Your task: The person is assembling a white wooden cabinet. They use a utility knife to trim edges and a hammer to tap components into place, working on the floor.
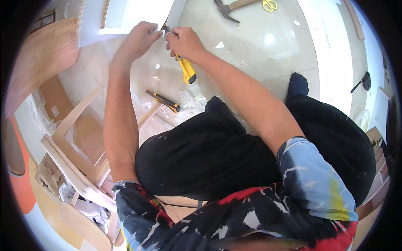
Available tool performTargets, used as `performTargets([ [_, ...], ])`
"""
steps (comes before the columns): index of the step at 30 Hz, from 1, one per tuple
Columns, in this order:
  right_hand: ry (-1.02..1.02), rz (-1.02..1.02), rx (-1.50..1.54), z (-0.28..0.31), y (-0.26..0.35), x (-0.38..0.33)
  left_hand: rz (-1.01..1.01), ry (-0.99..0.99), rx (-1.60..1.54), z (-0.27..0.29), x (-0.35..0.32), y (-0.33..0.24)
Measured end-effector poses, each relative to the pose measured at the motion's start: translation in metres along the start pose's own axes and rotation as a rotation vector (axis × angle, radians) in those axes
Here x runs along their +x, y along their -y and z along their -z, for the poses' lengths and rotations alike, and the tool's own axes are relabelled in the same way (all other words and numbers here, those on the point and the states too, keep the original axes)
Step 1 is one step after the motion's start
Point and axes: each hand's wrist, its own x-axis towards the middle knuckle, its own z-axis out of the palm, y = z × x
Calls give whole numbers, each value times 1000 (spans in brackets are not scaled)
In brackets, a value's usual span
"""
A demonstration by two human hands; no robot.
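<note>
At the corner of a white panel piece (140,14), my left hand (140,42) is closed, its fingertips together. A small white bit shows by its thumb; whether it is loose or part of the panel I cannot tell. My right hand (187,44) grips a yellow box cutter (186,71), its handle pointing back toward me. The cutter's front end is up against the panel's corner, close to the left thumb, and its blade is mostly hidden by the fingers. A second box cutter (163,101), black and orange, lies on the floor below my hands.
A hammer (228,9) and yellow-handled scissors (270,5) lie on the floor ahead. Long white boards (335,62) run along the right. Wooden chair parts (71,125) and a curved wooden panel (46,58) stand at the left. Paper scraps (219,44) and clear plastic (190,100) are scattered about.
</note>
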Motion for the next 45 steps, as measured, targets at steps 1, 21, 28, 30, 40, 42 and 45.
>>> performTargets([
  [1, 35, -18, 42, 4, -1, 3, 22, 14, -6, 0, -1, 1],
  [21, 12, -5, 75, -9, -12, 4, 183, 16, -294, 3, 4, 5],
  [28, 33, -31, -155, -10, 6, 4, 171, -9, -350, -1, -3, 10],
  [30, -45, 69, -348, -12, 3, 7, 162, -51, -362, -3, -4, 11],
  [40, 100, 360, -911, -50, 11, -2, 189, -69, -736, -6, -8, 21],
  [42, 114, 273, -747, -61, 12, -20, 193, -113, -850, -18, -13, 26],
  [45, 46, 100, -501, -24, -4, -47, 227, -180, -791, -11, -19, 23],
])
